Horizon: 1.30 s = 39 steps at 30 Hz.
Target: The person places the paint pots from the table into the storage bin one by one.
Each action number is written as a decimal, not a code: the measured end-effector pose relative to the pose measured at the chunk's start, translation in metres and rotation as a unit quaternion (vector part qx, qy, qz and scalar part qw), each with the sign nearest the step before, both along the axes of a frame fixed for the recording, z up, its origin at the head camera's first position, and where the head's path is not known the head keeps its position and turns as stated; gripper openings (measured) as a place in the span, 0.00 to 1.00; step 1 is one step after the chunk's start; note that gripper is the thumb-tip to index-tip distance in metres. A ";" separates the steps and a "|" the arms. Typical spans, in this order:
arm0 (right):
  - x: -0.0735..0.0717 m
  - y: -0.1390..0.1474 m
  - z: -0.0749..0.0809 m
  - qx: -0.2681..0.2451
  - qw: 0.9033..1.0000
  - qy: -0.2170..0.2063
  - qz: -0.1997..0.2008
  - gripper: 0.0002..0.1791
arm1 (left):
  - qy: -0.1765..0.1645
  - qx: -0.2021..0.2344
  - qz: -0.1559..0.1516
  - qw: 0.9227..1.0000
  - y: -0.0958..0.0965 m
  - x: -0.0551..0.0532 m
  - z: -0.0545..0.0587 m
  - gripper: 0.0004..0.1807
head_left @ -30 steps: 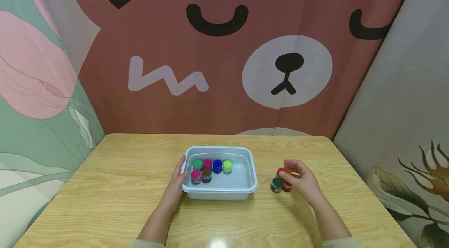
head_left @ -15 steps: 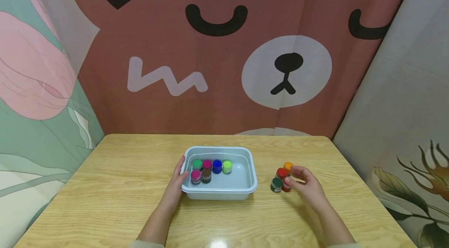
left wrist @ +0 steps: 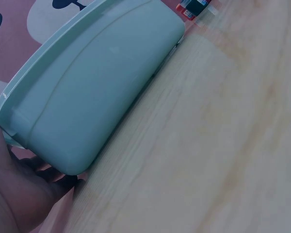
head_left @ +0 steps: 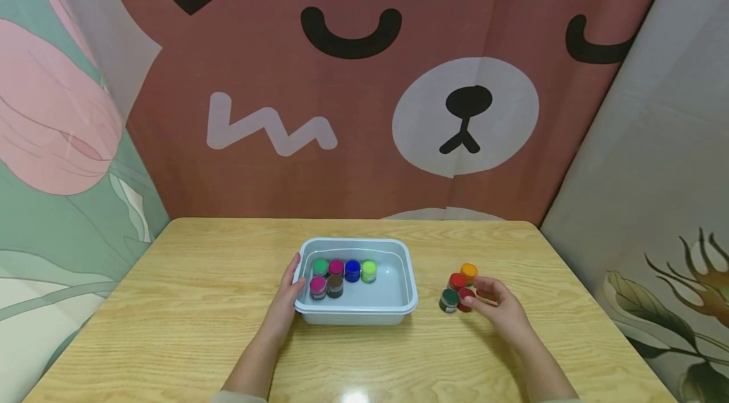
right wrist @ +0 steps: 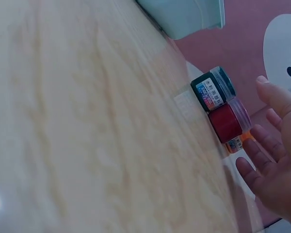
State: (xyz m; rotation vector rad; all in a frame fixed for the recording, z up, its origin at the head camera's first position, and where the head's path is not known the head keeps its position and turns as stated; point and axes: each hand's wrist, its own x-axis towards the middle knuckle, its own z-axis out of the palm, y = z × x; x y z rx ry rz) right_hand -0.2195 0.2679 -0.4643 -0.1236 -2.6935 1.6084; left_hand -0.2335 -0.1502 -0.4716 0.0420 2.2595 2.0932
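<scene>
My left hand (head_left: pixel 281 305) holds the left end of a light blue plastic bin (head_left: pixel 356 310), thumb at the rim and fingers along the outside wall. In the left wrist view its fingers (left wrist: pixel 46 172) curve around the bin's end. My right hand (head_left: pixel 504 311) is beside a small group of paint jars on the right, fingers spread and relaxed. Nearest to it is a dark red jar (head_left: pixel 465 299), with a dark green jar (head_left: pixel 448 300) alongside. Behind them stand a red-lidded jar (head_left: pixel 457 281) and an orange jar (head_left: pixel 469 272). No jar is held.
Inside the bin, several jars stand at the left and middle, including a blue jar (head_left: pixel 352 271), a brown jar (head_left: pixel 335 285) and a lime jar (head_left: pixel 369 271). The wooden table (head_left: pixel 171 327) reaches back to a bear-printed curtain (head_left: pixel 364 194).
My right hand has drawn back from over the jars, moving right and slightly down, uncovering the orange jar and the red-lidded jar. The left hand and the bin stay in place.
</scene>
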 end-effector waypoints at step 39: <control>-0.005 -0.002 -0.013 0.060 0.998 -0.006 -0.011 0.33 | -0.009 -0.003 0.004 1.000 0.000 0.001 0.001 0.33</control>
